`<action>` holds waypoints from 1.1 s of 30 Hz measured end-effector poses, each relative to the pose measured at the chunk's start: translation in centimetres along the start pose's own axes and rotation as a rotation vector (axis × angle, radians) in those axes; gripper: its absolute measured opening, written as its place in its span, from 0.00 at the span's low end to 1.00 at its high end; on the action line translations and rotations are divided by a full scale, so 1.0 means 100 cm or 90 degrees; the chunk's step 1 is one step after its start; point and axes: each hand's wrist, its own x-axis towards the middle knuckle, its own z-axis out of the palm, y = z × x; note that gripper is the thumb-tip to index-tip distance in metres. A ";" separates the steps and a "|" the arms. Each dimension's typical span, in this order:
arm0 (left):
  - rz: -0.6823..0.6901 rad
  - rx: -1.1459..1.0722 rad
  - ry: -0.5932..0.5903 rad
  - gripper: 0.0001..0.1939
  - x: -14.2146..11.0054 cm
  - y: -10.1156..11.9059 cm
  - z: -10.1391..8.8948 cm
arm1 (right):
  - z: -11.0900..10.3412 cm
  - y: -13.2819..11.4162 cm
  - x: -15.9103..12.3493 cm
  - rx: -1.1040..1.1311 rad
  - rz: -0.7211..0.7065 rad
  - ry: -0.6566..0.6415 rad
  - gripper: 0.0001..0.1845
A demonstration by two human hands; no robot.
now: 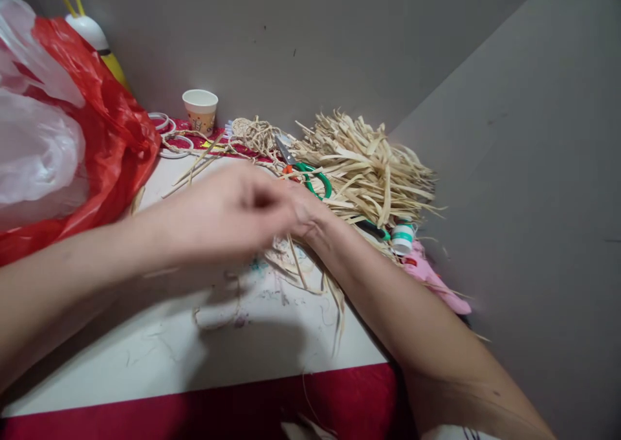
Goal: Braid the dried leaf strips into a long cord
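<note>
Handling dry straw strips (376, 168) well likely wants a light pinch, strands kept flat and untangled, skin clear of the scissors (301, 167). Left hand (230, 210) blurred, fingers curled, can't tell if gripping; right hand (305, 208) fingers hidden behind it, can't tell either. Strip heap lies beyond and right of the fingers, scissors just beyond, loose strips (299, 272) just below.

No lettering can be read. Left of the straw bundle (371, 162), the paper cup (200, 113) carries brown printed marks too small to decipher; below the bundle's right end, a pink item (433, 279) bears an illegible red patch (412, 261).
</note>
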 end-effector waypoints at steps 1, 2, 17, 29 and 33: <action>-0.031 -0.009 0.131 0.12 0.011 -0.007 -0.009 | -0.001 -0.001 0.000 0.008 0.001 -0.015 0.09; -0.067 -0.016 0.235 0.08 0.022 -0.017 -0.016 | -0.002 -0.001 0.000 0.022 0.000 -0.035 0.08; -0.221 -0.247 0.096 0.05 0.048 -0.073 -0.005 | -0.008 -0.002 -0.001 -0.113 -0.002 -0.081 0.14; -0.251 -0.257 0.015 0.12 0.048 -0.069 -0.002 | -0.011 0.003 0.000 -0.517 -0.219 0.000 0.10; -0.260 -0.348 -0.011 0.12 0.050 -0.074 -0.004 | -0.011 0.002 0.000 -0.549 -0.248 -0.008 0.10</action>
